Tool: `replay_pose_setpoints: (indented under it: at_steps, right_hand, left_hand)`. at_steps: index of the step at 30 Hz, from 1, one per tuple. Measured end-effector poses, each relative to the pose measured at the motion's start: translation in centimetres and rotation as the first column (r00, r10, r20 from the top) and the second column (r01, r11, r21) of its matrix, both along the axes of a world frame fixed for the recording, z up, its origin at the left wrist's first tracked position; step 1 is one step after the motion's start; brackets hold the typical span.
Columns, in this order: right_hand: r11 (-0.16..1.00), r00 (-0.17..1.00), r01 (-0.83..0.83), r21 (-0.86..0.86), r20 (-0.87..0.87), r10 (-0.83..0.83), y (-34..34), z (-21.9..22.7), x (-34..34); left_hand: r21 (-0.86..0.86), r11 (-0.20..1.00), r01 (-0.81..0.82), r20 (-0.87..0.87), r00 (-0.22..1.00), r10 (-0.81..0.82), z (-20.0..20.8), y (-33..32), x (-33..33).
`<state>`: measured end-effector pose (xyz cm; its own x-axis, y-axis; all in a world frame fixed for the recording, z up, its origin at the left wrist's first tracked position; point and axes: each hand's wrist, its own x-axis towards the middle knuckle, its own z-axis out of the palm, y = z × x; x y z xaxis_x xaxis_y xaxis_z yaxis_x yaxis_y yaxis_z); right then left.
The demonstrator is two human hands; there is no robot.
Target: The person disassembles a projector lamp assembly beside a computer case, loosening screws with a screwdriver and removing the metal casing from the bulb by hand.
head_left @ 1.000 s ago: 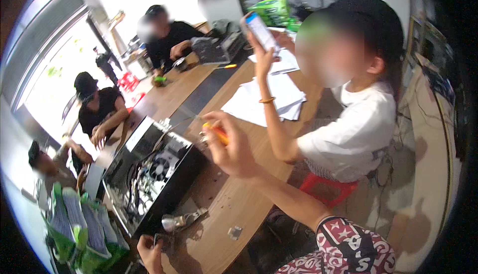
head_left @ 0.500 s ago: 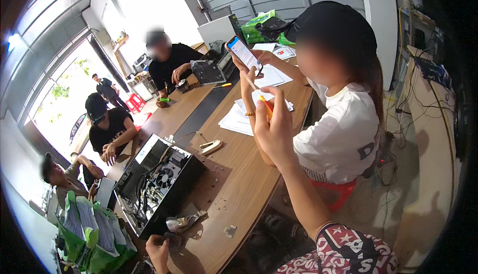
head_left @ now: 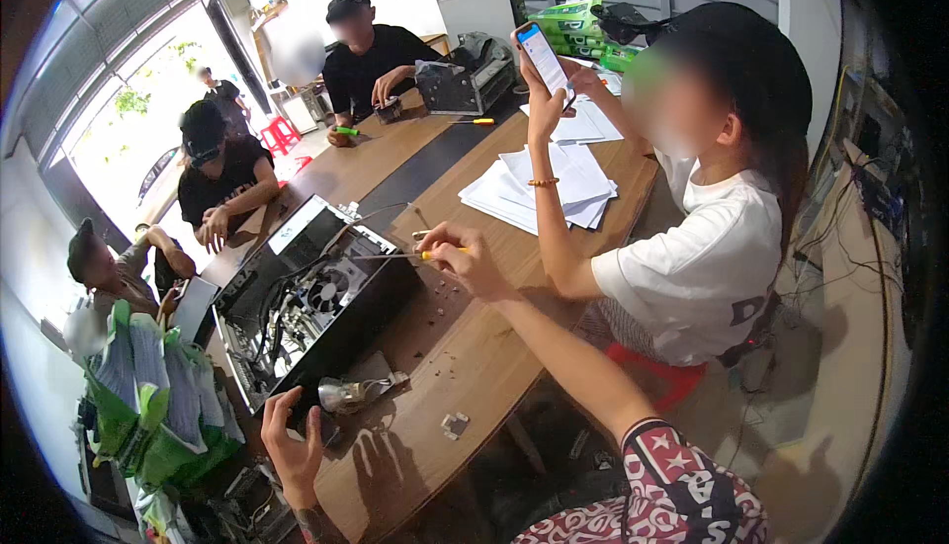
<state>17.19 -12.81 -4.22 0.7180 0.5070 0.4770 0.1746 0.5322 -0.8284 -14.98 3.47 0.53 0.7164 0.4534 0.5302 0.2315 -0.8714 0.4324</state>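
Note:
My right hand (head_left: 470, 265) grips a screwdriver (head_left: 430, 254) with a yellow-orange handle; its thin shaft points left over the edge of an opened black computer case (head_left: 346, 332). Inside the case are a round fan (head_left: 324, 292), cables and boards. My left hand (head_left: 292, 448) is raised near the table's front edge, fingers apart and nothing in them. Just beyond it lies a clear-wrapped part (head_left: 341, 396) with a metal end. A small dark piece beside the left hand is too hidden to name.
Small light pieces (head_left: 455, 425) and dark crumbs lie on the wooden table (head_left: 415, 465). Loose papers (head_left: 544, 188) spread near a person in white (head_left: 692, 257) holding a phone (head_left: 544, 62). Green bags (head_left: 163, 416) stand at left; other people sit across the table.
My right hand has come down and left with the screwdriver, from upright in the air to level by the case. My left hand has risen and spread its fingers. The view has shifted.

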Motion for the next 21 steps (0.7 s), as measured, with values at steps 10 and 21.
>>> replay_pose_setpoints:
  at_steps: [10,21]
  right_hand:
    - [0.992,0.999,0.040,-0.116,0.003,-0.040,0.2,-3.1,1.8]
    - [0.986,0.961,-0.140,-0.095,-0.254,0.112,0.3,-3.9,3.4]
  left_hand:
    - [-0.030,0.991,0.131,-0.180,0.974,-0.134,-3.3,-0.3,1.7]
    - [0.010,0.997,0.071,-0.192,0.979,-0.068,-3.9,0.8,1.4]
